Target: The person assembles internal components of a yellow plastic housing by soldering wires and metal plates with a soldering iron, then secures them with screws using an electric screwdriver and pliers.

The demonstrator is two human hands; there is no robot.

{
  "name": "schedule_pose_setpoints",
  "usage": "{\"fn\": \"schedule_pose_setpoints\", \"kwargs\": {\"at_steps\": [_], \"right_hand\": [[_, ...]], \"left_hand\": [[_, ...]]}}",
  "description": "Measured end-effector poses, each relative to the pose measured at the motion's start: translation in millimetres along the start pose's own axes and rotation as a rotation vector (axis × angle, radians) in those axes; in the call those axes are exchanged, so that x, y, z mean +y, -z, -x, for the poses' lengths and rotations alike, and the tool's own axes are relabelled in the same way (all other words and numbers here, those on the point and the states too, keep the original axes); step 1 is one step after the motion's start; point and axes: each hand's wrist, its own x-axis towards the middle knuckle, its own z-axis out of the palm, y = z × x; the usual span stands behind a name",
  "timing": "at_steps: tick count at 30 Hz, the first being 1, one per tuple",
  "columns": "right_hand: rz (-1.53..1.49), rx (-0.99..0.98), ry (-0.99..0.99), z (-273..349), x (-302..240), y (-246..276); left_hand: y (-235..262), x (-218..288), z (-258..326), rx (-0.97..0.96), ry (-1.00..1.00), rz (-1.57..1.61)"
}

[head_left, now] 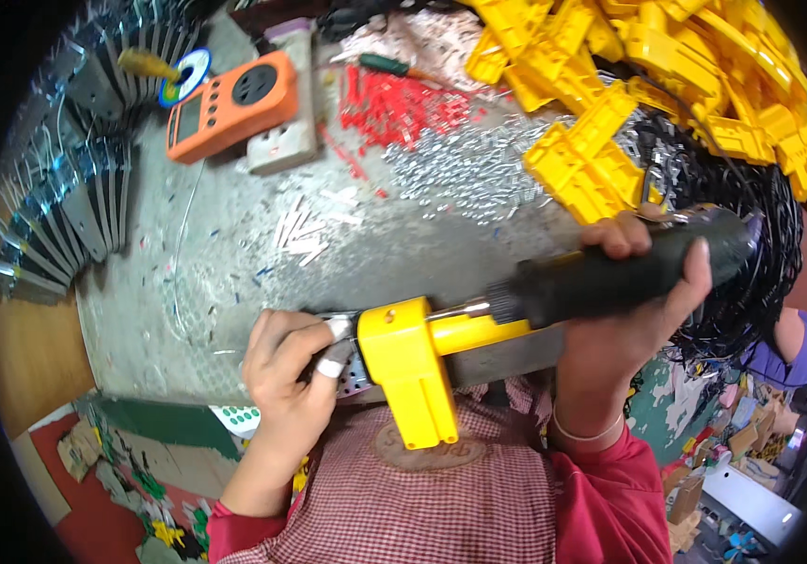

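A black electric screwdriver lies across my right hand, whose fingers are wrapped round its body. Its metal bit points left and reaches the upper part of a yellow plastic housing. That housing is at the table's near edge, in front of my checked apron. My left hand grips a dark part with a perforated metal plate, set against the left side of the housing. White wraps cover two of its fingertips. Where the dark part meets the housing is partly hidden by my fingers.
Yellow housings are heaped at the far right, above coiled black cables. Small metal screws and red pieces lie mid-table. An orange meter rests by a white power strip. Rows of metal-plated parts stand left.
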Motion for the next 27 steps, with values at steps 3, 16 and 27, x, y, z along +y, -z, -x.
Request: {"fn": "schedule_pose_setpoints", "kwargs": {"at_steps": [3,16,27], "right_hand": [[0.081,-0.138,0.015,0.9,-32.8,3.4],[1.418,0.137,0.727,-57.2,-95.4,75.8],[1.138,-0.138,0.599,-130.6,-80.0,18.9]], "left_hand": [[10.1,-8.6,15.5,0.061,0.194,0.188],[22.2,-7.5,28.1,-0.236,-0.149,-0.344],[75.2,1.1,31.3,-0.069,-0.361,-0.366]]}}
